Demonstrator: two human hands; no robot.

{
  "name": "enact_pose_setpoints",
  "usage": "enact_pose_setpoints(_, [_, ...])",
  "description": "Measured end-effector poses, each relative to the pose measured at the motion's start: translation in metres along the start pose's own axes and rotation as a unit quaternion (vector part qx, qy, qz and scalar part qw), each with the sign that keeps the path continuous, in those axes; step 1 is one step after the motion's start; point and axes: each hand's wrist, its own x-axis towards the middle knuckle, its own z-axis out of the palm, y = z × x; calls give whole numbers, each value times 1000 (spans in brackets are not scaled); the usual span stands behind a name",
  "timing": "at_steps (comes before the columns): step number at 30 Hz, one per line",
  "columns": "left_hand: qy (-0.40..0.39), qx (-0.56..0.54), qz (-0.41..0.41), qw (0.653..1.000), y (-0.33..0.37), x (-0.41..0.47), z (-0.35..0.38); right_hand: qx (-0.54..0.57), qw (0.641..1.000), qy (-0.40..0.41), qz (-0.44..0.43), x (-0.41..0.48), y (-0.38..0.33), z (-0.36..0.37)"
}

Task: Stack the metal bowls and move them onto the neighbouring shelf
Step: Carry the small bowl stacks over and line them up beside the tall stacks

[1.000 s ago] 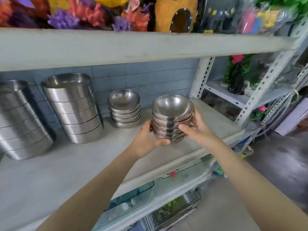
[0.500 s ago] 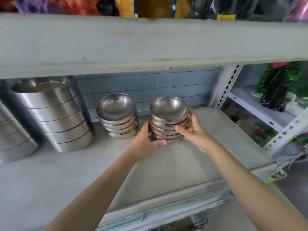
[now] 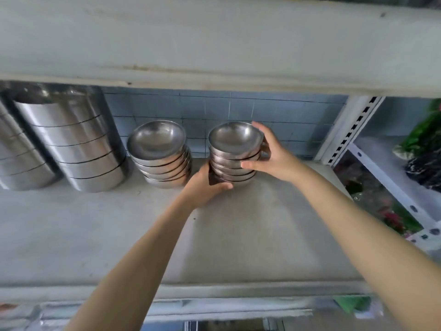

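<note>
At centre frame, both hands are clasped on a stack of metal bowls (image 3: pixel 235 158). Left hand (image 3: pixel 206 187) cups the stack's lower left side and base, thumb laid along the bottom edge. Right hand (image 3: pixel 270 151) grips the right side, thumb across the front of the middle bowls, fingers wrapped behind the upper rims. Stack stands upright, long axis vertical, bowls nested with open mouths facing up and tipped slightly toward the camera. Its base sits at the level of the grey shelf (image 3: pixel 238 235); contact with the shelf cannot be confirmed. Just beside it to the left stands a second bowl stack (image 3: pixel 162 156), likewise upright, apart from the held one. Further toward the left of frame are two taller stacks of larger steel basins (image 3: pixel 71 144). Tiled wall (image 3: pixel 238 108) runs behind, and an upper shelf board (image 3: pixel 214 44) fills the top of frame.
</note>
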Motion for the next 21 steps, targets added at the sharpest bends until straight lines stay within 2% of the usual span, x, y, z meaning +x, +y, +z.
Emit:
enact_pose_setpoints(5, [10, 20, 7, 1000, 3, 3, 0, 60, 998, 36, 2, 0, 15, 9])
enact_pose_setpoints(9, [20, 14, 4, 1000, 4, 3, 2, 109, 993, 33, -8, 3, 19, 9])
enact_pose_setpoints(15, [13, 11, -5, 1000, 7, 5, 0, 110, 993, 22, -23, 12, 19, 5])
enact_pose_setpoints(21, [-6, 22, -12, 1000, 10, 10, -4, 116, 993, 18, -3, 18, 29, 7])
